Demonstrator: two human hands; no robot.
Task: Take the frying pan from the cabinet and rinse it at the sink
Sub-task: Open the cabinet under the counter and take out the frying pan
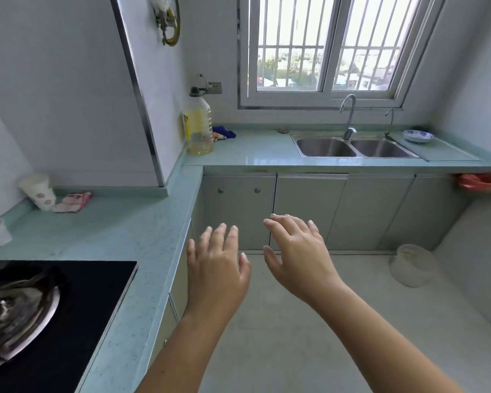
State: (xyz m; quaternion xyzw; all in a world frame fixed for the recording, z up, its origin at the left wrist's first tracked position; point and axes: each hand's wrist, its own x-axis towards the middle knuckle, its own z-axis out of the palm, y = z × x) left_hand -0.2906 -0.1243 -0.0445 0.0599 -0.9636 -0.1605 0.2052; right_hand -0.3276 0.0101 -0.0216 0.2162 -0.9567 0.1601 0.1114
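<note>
The left hand (216,265) and the right hand (298,251) both reach forward with fingers spread and relaxed. They hold nothing and touch nothing. Just beyond the fingertips stand the grey cabinet doors (309,211) under the table (253,150), all of them apparently closed. The leftmost panel carries two small knobs (220,190).

The frying pan is not in view. Judging by the task, it sits behind one of these doors, and nothing shows which one. The step in hand looks like the reach to open the cabinet, so the job has barely begun.

The first risk is opening the wrong door and having to search. The other doors show no knobs, so a grip on an edge could slip.

Further out, the double sink (352,141) lies in the table below the window, with a tall faucet (348,114) over its middle. A wide pan lifted carelessly could strike that spout, or knock the blue-patterned bowl (418,136) resting just beside the sink. A pale bucket (411,265) stands on the floor near the cabinets and could catch a foot.
</note>
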